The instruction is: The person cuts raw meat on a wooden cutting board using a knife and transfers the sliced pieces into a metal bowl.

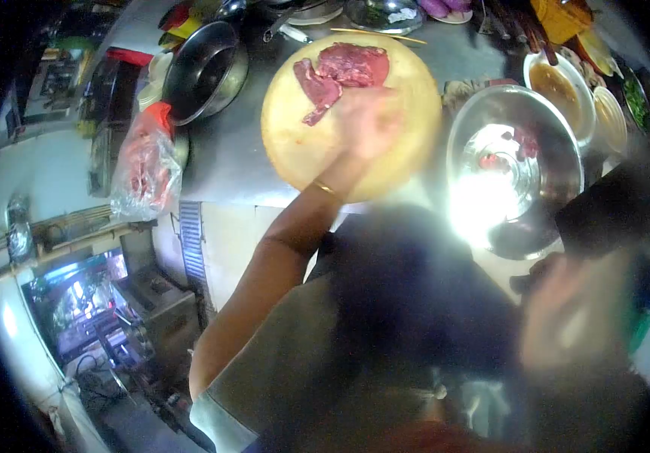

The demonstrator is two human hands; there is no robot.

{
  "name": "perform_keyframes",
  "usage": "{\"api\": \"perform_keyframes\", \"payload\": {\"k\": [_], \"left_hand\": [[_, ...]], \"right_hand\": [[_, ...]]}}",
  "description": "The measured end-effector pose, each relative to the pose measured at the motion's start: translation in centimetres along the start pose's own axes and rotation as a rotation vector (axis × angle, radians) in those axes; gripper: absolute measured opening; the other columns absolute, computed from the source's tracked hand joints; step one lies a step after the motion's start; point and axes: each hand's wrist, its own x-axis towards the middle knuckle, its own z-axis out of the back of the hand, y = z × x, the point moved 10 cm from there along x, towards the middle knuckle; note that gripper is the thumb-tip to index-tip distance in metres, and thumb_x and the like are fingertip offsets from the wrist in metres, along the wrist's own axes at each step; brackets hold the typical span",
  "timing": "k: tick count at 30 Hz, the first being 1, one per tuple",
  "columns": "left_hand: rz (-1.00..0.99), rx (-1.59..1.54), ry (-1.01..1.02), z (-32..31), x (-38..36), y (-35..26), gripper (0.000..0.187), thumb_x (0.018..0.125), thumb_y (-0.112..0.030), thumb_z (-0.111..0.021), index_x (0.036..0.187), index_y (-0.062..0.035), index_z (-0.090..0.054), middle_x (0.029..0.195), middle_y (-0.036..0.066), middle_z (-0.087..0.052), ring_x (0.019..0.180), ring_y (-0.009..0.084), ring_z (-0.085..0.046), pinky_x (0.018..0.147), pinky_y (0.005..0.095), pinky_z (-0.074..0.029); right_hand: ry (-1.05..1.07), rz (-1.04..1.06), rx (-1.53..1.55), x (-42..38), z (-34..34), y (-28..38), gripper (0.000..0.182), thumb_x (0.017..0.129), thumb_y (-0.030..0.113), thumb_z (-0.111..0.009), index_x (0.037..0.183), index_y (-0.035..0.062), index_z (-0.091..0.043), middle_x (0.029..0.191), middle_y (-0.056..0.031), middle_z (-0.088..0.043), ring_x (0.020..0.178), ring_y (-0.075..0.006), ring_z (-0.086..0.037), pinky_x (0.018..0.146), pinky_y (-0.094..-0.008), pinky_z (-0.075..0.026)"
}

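A round pale cutting board (291,143) lies on the metal counter. Raw red meat rests on its far half: a thicker piece (355,63) and a narrower strip (319,92) to its left. My left hand (370,121), smeared by motion, is over the board just nearer than the meat; its fingers cannot be made out. At the right, my right hand (555,306) is blurred too, closed around what looks like a cleaver, whose dark broad blade (615,204) is held off to the side, near the metal basin (457,143).
Small red bits of meat (525,142) lie in the shiny basin. A dark pan (208,72) stands left of the board, with a plastic bag (146,162) hanging by the counter edge. White bowls (589,124) crowd the right; a chopstick (378,35) lies behind the board.
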Motion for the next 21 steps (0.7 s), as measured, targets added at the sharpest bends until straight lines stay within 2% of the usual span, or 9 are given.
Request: {"api": "perform_keyframes", "payload": {"k": [2, 3, 4, 6, 9, 11, 15, 19, 21], "left_hand": [[0.353, 0.045, -0.064, 3.0, -3.7, 11.1, 0.04, 0.073, -0.029, -0.077, 0.107, -0.0116, -0.066, 0.101, 0.013, -0.067, 0.099, 0.031, -0.061, 0.088, 0.0466, -0.045], [0.551, 0.361, -0.069, 5.0, -5.6, 14.5, 0.043, 0.073, -0.033, -0.078, 0.108, -0.0107, -0.066, 0.1, 0.012, -0.067, 0.1, 0.0299, -0.061, 0.09, 0.047, -0.043], [0.463, 0.743, -0.135, 7.1, -6.1, 13.5, 0.038, 0.073, -0.036, -0.078, 0.102, -0.0132, -0.068, 0.099, 0.008, -0.068, 0.096, 0.0276, -0.062, 0.092, 0.0461, -0.043], [0.506, 0.595, 0.022, 6.6, -7.3, 15.0, 0.035, 0.073, -0.038, -0.079, 0.097, -0.014, -0.07, 0.095, 0.007, -0.069, 0.092, 0.0277, -0.064, 0.094, 0.0459, -0.041], [0.622, 0.297, 0.191, 5.9, -7.9, 14.8, 0.027, 0.075, -0.035, -0.077, 0.089, -0.013, -0.07, 0.078, 0.01, -0.069, 0.083, 0.0279, -0.066, 0.09, 0.043, -0.044], [0.764, 0.023, 0.184, 4.9, -9.2, 14.9, 0.024, 0.076, -0.031, -0.075, 0.088, -0.0106, -0.069, 0.072, 0.012, -0.067, 0.08, 0.0282, -0.066, 0.085, 0.0422, -0.047], [0.496, 0.132, 0.042, 10.3, -9.4, 12.3, 0.02, 0.073, -0.02, -0.075, 0.088, -0.0099, -0.067, 0.078, 0.008, -0.068, 0.077, 0.0286, -0.066, 0.079, 0.0438, -0.048], [0.496, 0.315, 0.211, 14.0, -13.8, 15.2, 0.025, 0.072, -0.019, -0.075, 0.093, -0.0123, -0.066, 0.09, 0.008, -0.067, 0.094, 0.0298, -0.061, 0.09, 0.0446, -0.043], [0.442, 0.344, 0.229, 15.5, -13.7, 14.7, 0.028, 0.072, -0.02, -0.075, 0.098, -0.0125, -0.065, 0.098, 0.008, -0.065, 0.099, 0.0307, -0.057, 0.093, 0.0457, -0.04]], "right_hand": [[0.018, -0.069, -0.033, 1.0, -1.1, -0.5, 0.034, 0.1, 0.016, -0.054, 0.128, 0.0034, -0.042, 0.081, -0.0027, -0.054, 0.062, -0.0082, -0.051, 0.05, -0.0223, -0.042], [0.031, -0.104, -0.054, 1.3, -1.5, -0.8, 0.034, 0.1, 0.016, -0.054, 0.129, 0.0033, -0.042, 0.081, -0.0031, -0.055, 0.062, -0.0083, -0.051, 0.05, -0.0221, -0.042], [0.091, -0.116, -0.077, 1.7, -2.8, -1.5, 0.044, 0.1, 0.017, -0.055, 0.138, 0.0018, -0.037, 0.088, -0.004, -0.057, 0.068, -0.0078, -0.052, 0.056, -0.0212, -0.043], [0.174, -0.059, -0.517, 3.0, -5.1, 0.1, 0.057, 0.1, 0.017, -0.055, 0.148, 0.0015, -0.027, 0.099, -0.0063, -0.06, 0.081, -0.0099, -0.055, 0.068, -0.0231, -0.046], [0.3, -0.32, -0.345, 2.0, -8.8, -3.1, 0.058, 0.1, 0.021, -0.056, 0.148, 0.0028, -0.029, 0.103, -0.007, -0.059, 0.084, -0.0111, -0.055, 0.072, -0.0252, -0.047], [0.457, -0.222, -0.204, 1.9, -12.5, -3.4, 0.056, 0.099, 0.02, -0.058, 0.147, 0.0044, -0.033, 0.102, -0.0064, -0.059, 0.082, -0.0104, -0.055, 0.071, -0.0252, -0.046], [0.728, -0.093, -0.253, -0.1, -19.3, -2.3, 0.04, 0.094, 0.011, -0.061, 0.128, -0.0012, -0.046, 0.095, -0.003, -0.054, 0.083, -0.0099, -0.05, 0.073, -0.0256, -0.044], [0.909, 0.1, -0.337, -3.7, -25.2, -1.2, 0.026, 0.093, 0.012, -0.063, 0.114, 0.0001, -0.053, 0.075, 0.0011, -0.048, 0.067, -0.0095, -0.044, 0.059, -0.0262, -0.04], [0.974, -0.089, -0.364, -5.5, -27.0, -2.3, 0.025, 0.093, 0.013, -0.064, 0.113, 0.0024, -0.054, 0.074, -0.0018, -0.051, 0.066, -0.0126, -0.048, 0.059, -0.0289, -0.042]]}}
